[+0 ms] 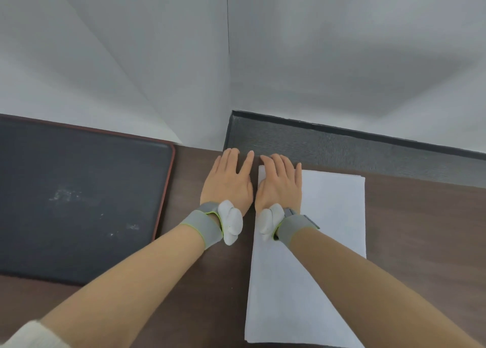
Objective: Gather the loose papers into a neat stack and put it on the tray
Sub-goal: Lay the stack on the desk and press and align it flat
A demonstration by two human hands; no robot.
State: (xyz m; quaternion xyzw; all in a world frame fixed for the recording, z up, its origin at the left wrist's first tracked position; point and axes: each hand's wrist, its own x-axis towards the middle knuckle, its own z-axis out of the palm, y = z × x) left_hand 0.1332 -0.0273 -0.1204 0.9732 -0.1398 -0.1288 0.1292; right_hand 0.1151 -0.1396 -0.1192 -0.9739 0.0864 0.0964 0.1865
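Note:
A stack of white papers [334, 216] lies on the dark brown table, right of centre, its edges roughly lined up. My right hand [280, 183] rests flat on the stack's far left corner, fingers spread and pointing away from me. My left hand [227, 182] lies flat on the bare table just left of the stack, fingers apart, holding nothing. The dark tray [165, 190] with a reddish-brown rim sits on the table at the left, nothing on it. Both wrists wear grey straps with white sensors.
A white wall corner stands right behind the hands. A dark grey ribbed strip [342, 147] runs along the wall at the table's far edge on the right. Bare brown table [420, 229] shows right of the papers and between papers and tray.

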